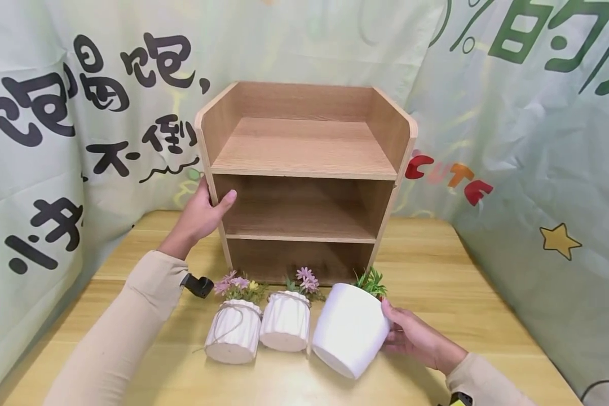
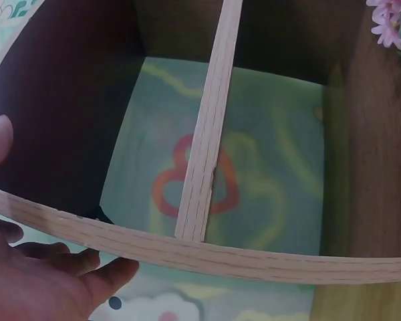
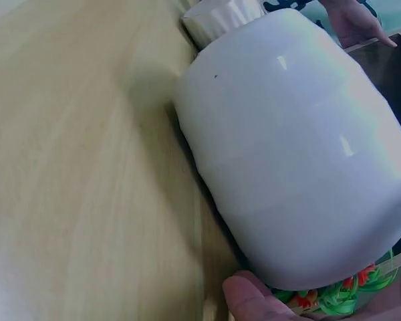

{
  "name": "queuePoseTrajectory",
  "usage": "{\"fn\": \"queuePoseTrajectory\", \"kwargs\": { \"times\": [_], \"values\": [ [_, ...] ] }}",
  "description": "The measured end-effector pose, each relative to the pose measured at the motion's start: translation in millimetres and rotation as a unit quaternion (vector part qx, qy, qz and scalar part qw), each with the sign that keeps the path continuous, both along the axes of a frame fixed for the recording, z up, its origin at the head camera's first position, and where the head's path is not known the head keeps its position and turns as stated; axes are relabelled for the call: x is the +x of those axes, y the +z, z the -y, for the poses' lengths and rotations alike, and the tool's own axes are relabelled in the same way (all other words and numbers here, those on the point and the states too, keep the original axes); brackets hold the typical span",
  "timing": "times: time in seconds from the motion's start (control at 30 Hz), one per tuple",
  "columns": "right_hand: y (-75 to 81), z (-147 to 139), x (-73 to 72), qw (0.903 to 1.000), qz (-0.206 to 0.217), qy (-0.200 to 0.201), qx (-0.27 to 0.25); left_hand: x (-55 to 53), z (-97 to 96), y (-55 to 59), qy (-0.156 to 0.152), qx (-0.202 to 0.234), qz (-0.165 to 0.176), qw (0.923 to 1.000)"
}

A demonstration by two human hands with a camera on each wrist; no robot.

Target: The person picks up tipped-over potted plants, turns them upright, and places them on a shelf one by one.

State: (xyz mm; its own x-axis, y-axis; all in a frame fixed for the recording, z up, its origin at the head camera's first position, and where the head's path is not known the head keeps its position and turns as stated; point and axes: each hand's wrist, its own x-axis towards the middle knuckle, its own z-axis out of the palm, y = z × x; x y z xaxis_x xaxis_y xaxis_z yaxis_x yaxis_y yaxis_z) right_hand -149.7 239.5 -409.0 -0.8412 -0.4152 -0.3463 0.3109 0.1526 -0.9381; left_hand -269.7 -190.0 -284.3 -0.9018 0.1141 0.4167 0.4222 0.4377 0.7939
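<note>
A light wooden shelf unit point(image 1: 304, 146) with an open top tier and two compartments stands on the table. My left hand point(image 1: 195, 217) grips its left side panel, thumb at the inner front and fingers on the outside; the left wrist view shows the same hand point(image 2: 50, 274) around the panel's edge. With my right hand point(image 1: 416, 338) I hold a large white flower pot point(image 1: 352, 330) by its rim, tilted with its base toward me. Green leaves point(image 1: 371, 282) stick out of it, and red bits show among the greenery point(image 3: 341, 294) in the right wrist view.
Two small white ribbed pots tied with twine, the left one point(image 1: 233, 332) and the middle one point(image 1: 285, 321), lean in front of the shelf with pink flowers point(image 1: 307, 276). Printed cloth point(image 1: 304, 45) hangs behind and beside the wooden table point(image 1: 426, 270).
</note>
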Motion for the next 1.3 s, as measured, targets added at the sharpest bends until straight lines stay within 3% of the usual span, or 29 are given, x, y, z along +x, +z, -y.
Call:
{"fn": "queuePoseTrajectory", "kwargs": {
  "times": [0.13, 0.33, 0.53, 0.7, 0.93, 1.3],
  "values": [
    [-2.2, -2, -4.5, 0.9998, 0.005, 0.006, -0.015, -6.6, -3.3, -1.2, 0.011, -0.016, -0.006, 0.9998],
    [-1.2, -2, -10.2, 0.9988, 0.019, 0.017, -0.042, -7.3, -3.9, 4.5, 0.026, -0.018, -0.035, 0.9989],
    [-3.1, -5, 2.6, 0.9975, 0.021, 0.026, -0.062, -6.1, -3.9, 10.6, 0.034, -0.027, -0.032, 0.9985],
    [-12.1, -3, 17.7, 0.9901, 0.06, 0.019, -0.126, -6.7, -6.3, 7.5, 0.035, -0.031, -0.015, 0.9988],
    [-15.1, 14, 18.9, 0.9824, 0.07, -0.016, -0.172, -6.5, -5.2, 4.3, 0.019, -0.036, -0.009, 0.9991],
    [-10.2, 29, 18.4, 0.9843, 0.082, -0.094, -0.125, -6.3, -3.3, 4.1, 0.007, -0.031, -0.011, 0.9994]
  ]
}}
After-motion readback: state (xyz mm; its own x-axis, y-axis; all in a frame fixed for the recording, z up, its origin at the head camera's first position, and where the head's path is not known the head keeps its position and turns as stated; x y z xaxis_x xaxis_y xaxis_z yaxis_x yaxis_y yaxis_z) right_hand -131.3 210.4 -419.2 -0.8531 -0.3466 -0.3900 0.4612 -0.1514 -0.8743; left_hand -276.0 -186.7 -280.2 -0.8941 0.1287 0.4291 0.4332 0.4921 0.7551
